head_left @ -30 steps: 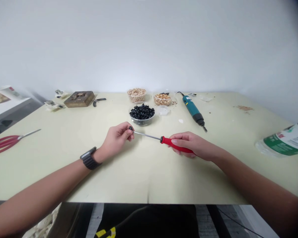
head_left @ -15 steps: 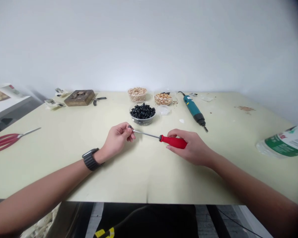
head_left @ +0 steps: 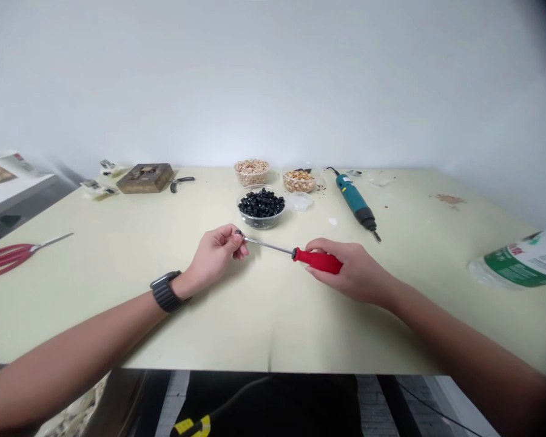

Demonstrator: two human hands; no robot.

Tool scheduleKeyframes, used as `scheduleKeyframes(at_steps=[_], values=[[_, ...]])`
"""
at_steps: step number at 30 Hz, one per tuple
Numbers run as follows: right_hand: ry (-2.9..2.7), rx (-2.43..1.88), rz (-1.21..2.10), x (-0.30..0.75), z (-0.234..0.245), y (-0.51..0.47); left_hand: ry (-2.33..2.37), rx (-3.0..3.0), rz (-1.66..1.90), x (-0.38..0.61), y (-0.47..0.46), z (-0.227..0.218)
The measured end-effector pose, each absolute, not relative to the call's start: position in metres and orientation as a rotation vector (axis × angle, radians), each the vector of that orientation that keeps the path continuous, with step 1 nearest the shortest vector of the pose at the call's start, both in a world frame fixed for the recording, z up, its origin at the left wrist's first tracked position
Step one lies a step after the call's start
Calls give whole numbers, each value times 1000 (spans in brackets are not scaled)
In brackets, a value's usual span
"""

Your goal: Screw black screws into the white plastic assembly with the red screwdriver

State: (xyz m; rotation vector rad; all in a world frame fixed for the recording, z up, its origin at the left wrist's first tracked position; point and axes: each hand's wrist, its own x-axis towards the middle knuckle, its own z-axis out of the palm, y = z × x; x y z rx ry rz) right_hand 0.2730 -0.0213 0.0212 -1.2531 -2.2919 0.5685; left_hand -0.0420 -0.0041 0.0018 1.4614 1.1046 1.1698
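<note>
Hands meet over the middle of the table (head_left: 273,328), joined by one tool. The right hand (head_left: 355,274) is wrapped round the red handle of a screwdriver (head_left: 317,260), fingers curled over the top. Its wrist lies low near the tabletop, a braced hold that probably serves to steady the tool rather than to push hard. The bare steel shaft slants up and to the left, just clear of the surface, and its tip ends at the left hand (head_left: 216,254). There thumb and forefinger are pinched on what looks like a bead (head_left: 239,233), small and dark, right at the tip. Whether the tip sits inside it or only against it is too small to tell. The left wrist, which wears a watch (head_left: 164,292), also lies low by the table, likely so that the pinch does not wander.

Just behind the hands stands a bead tub (head_left: 261,209), clear and heaped with black beads, near enough for either hand to reach without stretching. Behind it are a pale tub (head_left: 252,173) and a brown tub (head_left: 299,181), both filled with small pieces, and a little cup (head_left: 299,201) just beside the bead tub.

A teal driver (head_left: 355,203) lies to the right, well apart from the right hand. Scissors (head_left: 9,258) at the left edge, a block (head_left: 145,178) and pliers (head_left: 181,182) at the back left, and a bottle (head_left: 523,261) on its side at the right edge all sit outside the space where the hands work.
</note>
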Motion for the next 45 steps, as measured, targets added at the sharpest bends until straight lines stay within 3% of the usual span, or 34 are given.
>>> scheduleKeyframes(at_steps=[14, 21, 27, 33, 40, 45], values=[[-2368, -1303, 493, 278, 21, -19, 1112, 1466, 1149, -42, -4, 4], [-2374, -1133, 389, 279, 22, -18, 1145, 1438, 1151, -42, -2, 1], [-2412, -1289, 401, 279, 20, -19, 1149, 1477, 1114, -42, -4, 2], [-2435, -1138, 341, 282, 20, -16, 1179, 1470, 1087, -43, 0, -2], [-2453, -1419, 298, 280, 25, -20, 1143, 1442, 1061, -33, -1, -3], [-2457, -1220, 285, 287, 34, -16, 1211, 1537, 1029, -30, -3, 3]])
